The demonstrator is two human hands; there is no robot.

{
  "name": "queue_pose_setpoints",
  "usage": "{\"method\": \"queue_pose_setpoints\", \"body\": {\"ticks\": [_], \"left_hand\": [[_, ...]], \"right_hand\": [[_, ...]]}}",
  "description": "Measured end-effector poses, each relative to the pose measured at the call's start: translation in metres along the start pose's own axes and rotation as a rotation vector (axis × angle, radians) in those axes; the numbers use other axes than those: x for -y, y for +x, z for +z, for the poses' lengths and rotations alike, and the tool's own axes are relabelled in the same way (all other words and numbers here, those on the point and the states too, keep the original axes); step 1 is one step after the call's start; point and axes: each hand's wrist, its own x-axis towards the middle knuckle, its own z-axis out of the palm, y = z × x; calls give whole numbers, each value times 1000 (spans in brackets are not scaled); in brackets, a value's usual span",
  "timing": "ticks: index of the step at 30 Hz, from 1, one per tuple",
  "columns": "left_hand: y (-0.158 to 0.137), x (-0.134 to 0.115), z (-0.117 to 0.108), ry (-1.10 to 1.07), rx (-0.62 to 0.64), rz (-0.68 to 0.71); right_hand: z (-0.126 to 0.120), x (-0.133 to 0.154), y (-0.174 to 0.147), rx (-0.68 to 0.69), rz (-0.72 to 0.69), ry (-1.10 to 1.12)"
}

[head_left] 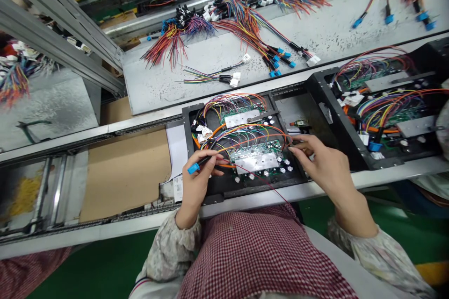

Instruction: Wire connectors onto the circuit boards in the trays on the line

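Center frame, our left hand (197, 176) pinched a blue-plugged wire harness (193, 168). Our right hand (324, 166) pinched an orange wire (279, 135) near the circuit board (254, 150).

From my remote place I can see a brown cardboard sheet (126, 173) which lies on the conveyor (105, 231), with a white paper (177, 142) at its right edge. Farther left, a green tool (27, 131) rests on a grey metal surface (66, 103). Many bundles of coloured wires (168, 46) lie on the long shelf (147, 88), and the floor (105, 266) is green.
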Motion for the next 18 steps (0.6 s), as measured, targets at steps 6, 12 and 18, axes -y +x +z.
{"method": "queue_pose_setpoints", "body": {"ticks": [6, 12, 18], "left_hand": [[0, 0, -2, 13, 21, -1], [3, -3, -9, 532, 28, 291], [9, 1, -21, 1333, 186, 638]], "right_hand": [[-4, 24, -40, 406, -332, 79], [-16, -2, -30, 14, -6, 11], [0, 9, -9, -32, -14, 320]]}}
